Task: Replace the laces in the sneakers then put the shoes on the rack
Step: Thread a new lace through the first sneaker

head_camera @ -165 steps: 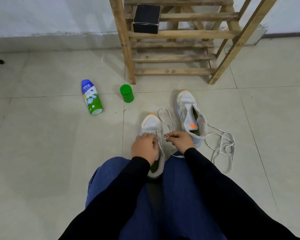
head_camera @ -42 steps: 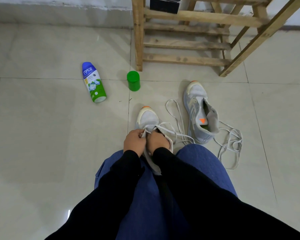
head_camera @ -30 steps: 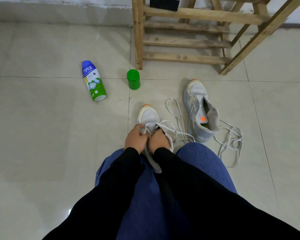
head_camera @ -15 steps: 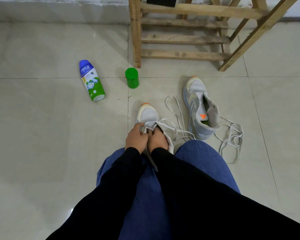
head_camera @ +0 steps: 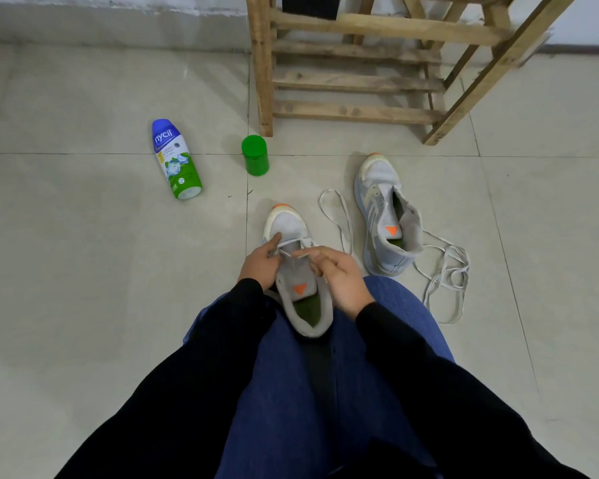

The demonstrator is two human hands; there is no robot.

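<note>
While the near sneaker (head_camera: 291, 233) sat between the knees, its tongue newly uncovered, the left hand (head_camera: 258, 267) and right hand (head_camera: 339, 281), now parted, each pinched its lace (head_camera: 293, 244); lacing looked barely begun. Its mate (head_camera: 384, 216) lay unlaced at two o'clock.

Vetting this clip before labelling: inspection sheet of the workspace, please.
Surface: pale tiled floor, glossy.
Job's things: near sneaker between the knees, lace through its front eyelets only, the rest trailing on the floor; far sneaker unlaced, upright; loose lace tangled to its right; wooden rack, no shoes on the shelves in view.
Clutter: bottle lying on its side; green cap upright; black box on the rack.
Grippers: left hand holds the near sneaker; right hand pinches the lace.
Cables: nothing seen.
Surroundings: white wall behind the rack.
</note>
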